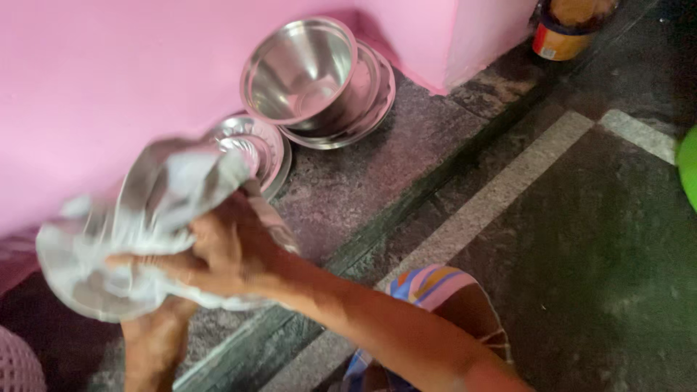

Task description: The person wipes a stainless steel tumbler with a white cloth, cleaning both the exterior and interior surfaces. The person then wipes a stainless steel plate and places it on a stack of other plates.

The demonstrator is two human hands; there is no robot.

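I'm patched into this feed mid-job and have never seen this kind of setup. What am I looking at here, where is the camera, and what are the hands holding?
There is no machine here: a person works with two bare hands, and the single camera sits on their head, looking down. So the arms enter from the bottom of the picture.

The right hand presses a white cloth against a steel plate. The left hand is under the plate from below, mostly hidden, and seems to support it. This part is blurred by motion, so finer detail cannot be told.

Behind them, on a dark stone ledge, more steel dishes lean against a pink wall: a deep bowl resting in larger plates, and a smaller patterned plate. A jar with an orange label stands top right, and something green shows at the right edge.
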